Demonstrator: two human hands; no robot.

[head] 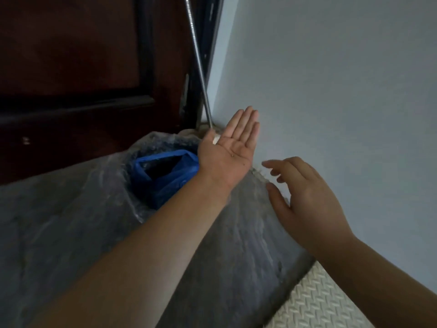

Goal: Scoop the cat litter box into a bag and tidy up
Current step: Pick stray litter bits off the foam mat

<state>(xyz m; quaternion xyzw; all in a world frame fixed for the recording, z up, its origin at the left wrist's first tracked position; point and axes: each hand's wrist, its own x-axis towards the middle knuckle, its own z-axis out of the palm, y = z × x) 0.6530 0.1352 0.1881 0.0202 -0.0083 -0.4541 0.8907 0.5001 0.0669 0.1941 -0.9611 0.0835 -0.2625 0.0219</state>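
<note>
A pale blue-grey wall [331,79] fills the right side of a room corner and meets a dark reddish-brown door [71,55] at the far left. A thin metal rod [197,62] leans up the seam between them. Below lies a grey, mottled surface [59,233] that runs from the near left to the foot of the wall; what it is made of cannot be told. At the near right, a white foam mat [319,304] with an embossed pattern lies against its edge. A crumpled clear plastic bag [111,171] sits on the grey surface by the door, and a blue bag [170,183] stands inside it with its mouth gaping open. The litter box itself is out of view. The left hand [228,147] is held palm up just right of the blue bag and above its far edge, fingers straight and close together, pointing at the corner. A few small dark specks [233,155] lie on the palm. A small white bit [215,139] shows at the thumb side, where the lower end of the rod passes behind the hand; what it is cannot be told. The right hand [309,197] hangs near the wall, to the right of the left and nearer, its back turned up. Its fingers are loosely bent and spread, holding nothing, with the fingertips close to the seam of wall and grey surface.
</note>
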